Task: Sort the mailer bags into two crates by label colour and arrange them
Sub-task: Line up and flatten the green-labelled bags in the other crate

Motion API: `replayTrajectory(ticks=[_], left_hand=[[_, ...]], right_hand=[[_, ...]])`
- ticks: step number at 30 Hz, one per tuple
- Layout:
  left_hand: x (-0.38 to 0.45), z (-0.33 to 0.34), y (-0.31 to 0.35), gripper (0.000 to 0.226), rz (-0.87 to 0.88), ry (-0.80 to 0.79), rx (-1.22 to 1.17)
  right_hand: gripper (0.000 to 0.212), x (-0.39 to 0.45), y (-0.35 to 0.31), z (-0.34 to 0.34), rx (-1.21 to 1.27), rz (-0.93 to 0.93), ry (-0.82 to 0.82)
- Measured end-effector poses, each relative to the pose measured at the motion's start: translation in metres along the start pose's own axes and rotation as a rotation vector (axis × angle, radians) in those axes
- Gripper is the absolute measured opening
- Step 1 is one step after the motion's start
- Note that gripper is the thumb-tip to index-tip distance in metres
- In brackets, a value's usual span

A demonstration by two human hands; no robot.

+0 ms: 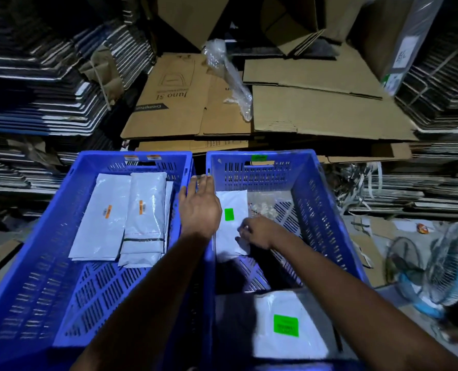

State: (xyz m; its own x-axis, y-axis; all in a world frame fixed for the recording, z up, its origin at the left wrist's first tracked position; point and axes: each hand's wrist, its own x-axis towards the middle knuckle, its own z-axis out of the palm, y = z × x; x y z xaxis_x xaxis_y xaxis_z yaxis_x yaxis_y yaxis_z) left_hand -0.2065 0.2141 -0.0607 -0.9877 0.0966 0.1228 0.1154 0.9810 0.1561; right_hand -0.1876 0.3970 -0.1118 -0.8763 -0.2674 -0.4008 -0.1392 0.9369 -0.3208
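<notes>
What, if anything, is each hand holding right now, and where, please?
The right hand pinches the green-label bag at its near right edge. The left hand is open and holds nothing.

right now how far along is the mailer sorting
Done: orange-label bags lie side by side in the left crate. In hand: the right hand is setting a green-label bag flat in the right crate; the left hand hovers open. Left: another green-label bag waits at the near edge.

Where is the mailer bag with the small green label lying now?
In the head view, the mailer bag with the small green label lies flat in the right blue crate, against its left wall, between the left hand and the right hand.
</notes>
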Motion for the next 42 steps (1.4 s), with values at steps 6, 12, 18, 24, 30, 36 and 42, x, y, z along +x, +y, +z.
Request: replayTrajectory(ticks=[6, 12, 18, 24, 30, 36, 42], left_hand=[[-0.002, 0.0, 0.0, 0.056, 0.01, 0.019, -0.001], [-0.011, -0.005, 0.007, 0.046, 0.082, 0.05, -0.011], [-0.045, -0.014, 0.019, 0.039, 0.324, 0.1, -0.259], [-0.062, -0.026, 0.029, 0.035, -0.107, 0.014, -1.052], [-0.025, -0.014, 0.01, 0.046, 0.108, -0.046, -0.498], [0.009, -0.006, 0.013, 0.057, 0.005, -0.065, -0.33], [0.011, 0.001, 0.009, 0.059, -0.028, 0.007, -0.369]], right_hand=[[0.042, -0.12, -0.006, -0.021, 0.07, -0.026, -0.287], [0.035, -0.152, -0.006, -0.007, 0.056, -0.091, -0.237], [0.023, -0.169, 0.008, -0.029, 0.392, -0.142, -0.156], [0.02, -0.164, 0.037, -0.033, 0.902, 0.074, 0.17], [0.03, -0.097, 0.041, -0.018, 0.931, 0.35, 0.417], [0.035, -0.015, 0.008, -0.006, 0.845, 0.446, 0.355], [0.062, 0.037, -0.01, 0.001, 0.682, 0.41, 0.266]])
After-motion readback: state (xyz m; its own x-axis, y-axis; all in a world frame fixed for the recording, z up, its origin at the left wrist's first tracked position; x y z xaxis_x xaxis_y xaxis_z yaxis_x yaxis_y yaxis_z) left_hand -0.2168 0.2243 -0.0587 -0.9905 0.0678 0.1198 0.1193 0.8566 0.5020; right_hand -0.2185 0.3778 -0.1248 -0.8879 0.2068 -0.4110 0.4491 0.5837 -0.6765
